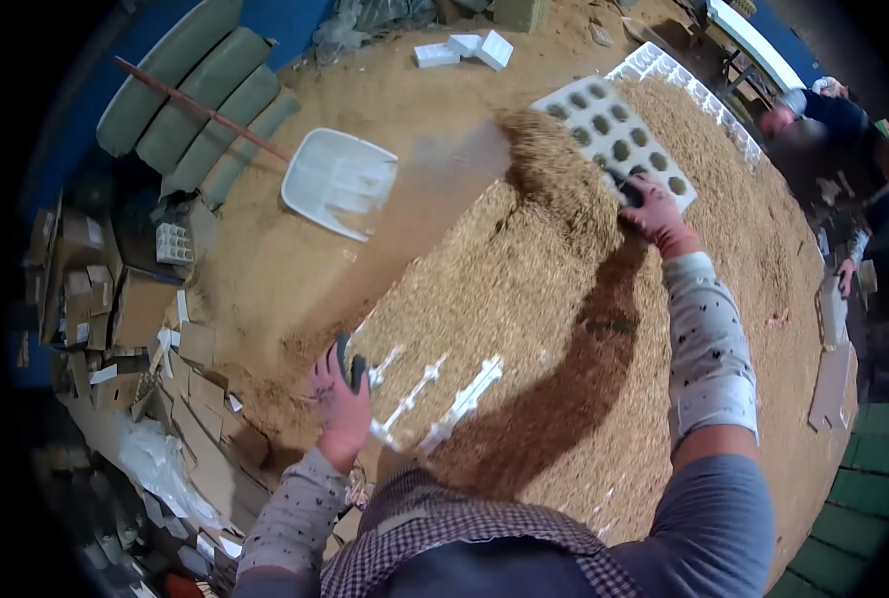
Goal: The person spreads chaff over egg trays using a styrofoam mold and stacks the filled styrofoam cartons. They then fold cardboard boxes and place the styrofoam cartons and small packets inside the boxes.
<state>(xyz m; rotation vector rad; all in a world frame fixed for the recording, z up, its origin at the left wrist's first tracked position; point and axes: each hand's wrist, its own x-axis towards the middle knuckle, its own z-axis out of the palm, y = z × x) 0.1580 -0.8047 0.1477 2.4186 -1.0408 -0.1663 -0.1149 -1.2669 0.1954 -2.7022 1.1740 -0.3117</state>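
The right hand [654,207] grips the holed block [611,125]; the left hand's [343,407] grip, near white strips [467,401] half hidden by grain [554,289], I cannot tell.

Two gloved hands work over brown loose material [484,269], seen from the head.
At 2 o'clock, the right hand [652,206] grips the near edge of a pale tray with round hollows [612,133], and blurred material heaps against this tray. Between 7 and 8 o'clock, the left hand [343,401] has its fingers extended, just beside the white ridges [462,404] which show through the material. A white scoop [337,174] lies between 10 and 11 o'clock; another person's hand [847,277] touches a pale block [833,311] at 3 o'clock.
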